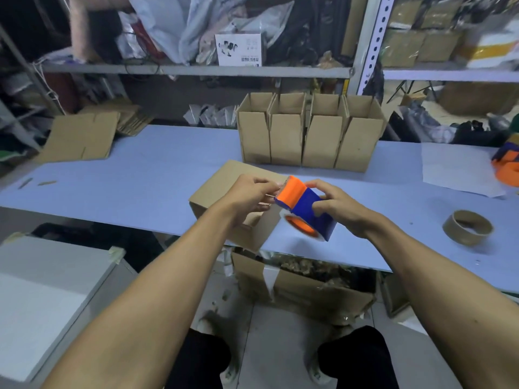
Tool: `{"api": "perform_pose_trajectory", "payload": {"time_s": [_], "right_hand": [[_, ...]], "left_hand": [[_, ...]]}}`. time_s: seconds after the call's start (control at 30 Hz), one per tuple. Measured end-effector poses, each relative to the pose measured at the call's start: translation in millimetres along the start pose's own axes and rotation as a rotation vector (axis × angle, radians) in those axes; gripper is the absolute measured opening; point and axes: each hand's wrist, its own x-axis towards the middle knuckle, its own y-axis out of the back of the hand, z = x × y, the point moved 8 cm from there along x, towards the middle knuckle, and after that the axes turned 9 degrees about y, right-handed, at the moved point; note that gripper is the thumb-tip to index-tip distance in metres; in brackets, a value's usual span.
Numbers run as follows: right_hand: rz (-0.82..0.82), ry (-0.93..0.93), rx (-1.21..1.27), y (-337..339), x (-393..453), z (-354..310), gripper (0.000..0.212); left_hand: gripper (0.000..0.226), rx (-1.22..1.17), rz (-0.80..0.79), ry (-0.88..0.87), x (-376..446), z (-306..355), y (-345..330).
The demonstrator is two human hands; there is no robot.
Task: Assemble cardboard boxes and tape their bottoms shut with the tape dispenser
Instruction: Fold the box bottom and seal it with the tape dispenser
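Observation:
A blue and orange tape dispenser is held in the air above the table's front edge. My right hand grips its blue body from the right. My left hand pinches at the dispenser's orange front end, where the tape end sits. Under both hands lies a cardboard box on its side, partly over the table edge. Several assembled boxes stand open-topped in a row behind it.
Flat cardboard lies at the table's far left. An empty tape core sits at the right, a second orange dispenser at the far right edge beside a white sheet. A scrap-filled carton stands under the table.

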Motion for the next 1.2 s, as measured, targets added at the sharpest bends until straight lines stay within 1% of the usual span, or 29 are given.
{"api": "perform_pose_trajectory", "payload": {"time_s": [0.23, 0.33, 0.43, 0.5, 0.6, 0.7, 0.77, 0.8, 0.83, 0.87, 0.9, 0.93, 1.03, 1.13, 1.2], "right_hand": [[-0.042, -0.029, 0.008, 2, -3, 7, 0.052], [-0.063, -0.044, -0.034, 0, -3, 11, 0.059], [-0.079, -0.003, -0.232, -4, 0, 7, 0.066], [-0.056, 0.042, -0.385, -3, 2, 3, 0.068], [0.019, 0.068, -0.462, 3, 6, -2, 0.058], [0.075, 0.085, -0.491, 8, 11, -5, 0.039], [0.097, 0.084, -0.442, 9, 15, -4, 0.035], [0.098, 0.092, -0.400, 8, 16, -4, 0.041], [0.104, 0.118, -0.370, 8, 18, -5, 0.053], [0.116, 0.146, -0.364, 7, 20, -7, 0.065], [0.141, 0.170, -0.394, 8, 22, -8, 0.073], [0.178, 0.184, -0.451, 11, 24, -9, 0.075], [0.301, 0.196, -0.630, 20, 28, -12, 0.065], [0.324, 0.193, -0.656, 20, 31, -14, 0.065], [0.321, 0.190, -0.670, 18, 31, -14, 0.067]], "left_hand": [[0.013, 0.062, -0.033, 0.030, -1, 4, -6], [0.009, 0.054, -0.047, 0.062, 1, -1, -8], [0.009, -0.006, -0.066, 0.103, 3, -8, -11], [0.009, -0.024, -0.059, 0.121, 5, -11, -11], [0.007, 0.004, 0.001, 0.122, 10, -8, -6], [0.017, 0.073, 0.047, 0.103, 15, 1, -5], [0.021, 0.090, 0.053, 0.106, 18, 7, -7], [0.020, 0.085, 0.048, 0.114, 19, 9, -8], [0.019, 0.071, 0.040, 0.125, 21, 12, -8], [0.016, 0.047, 0.027, 0.141, 22, 13, -9], [0.014, 0.009, 0.014, 0.160, 24, 14, -9], [0.012, -0.033, 0.006, 0.179, 26, 15, -8], [0.011, -0.058, 0.047, 0.192, 33, 16, -2], [0.011, 0.074, 0.142, 0.134, 39, 17, 2], [0.019, 0.153, 0.233, 0.103, 45, 14, 3]]}}
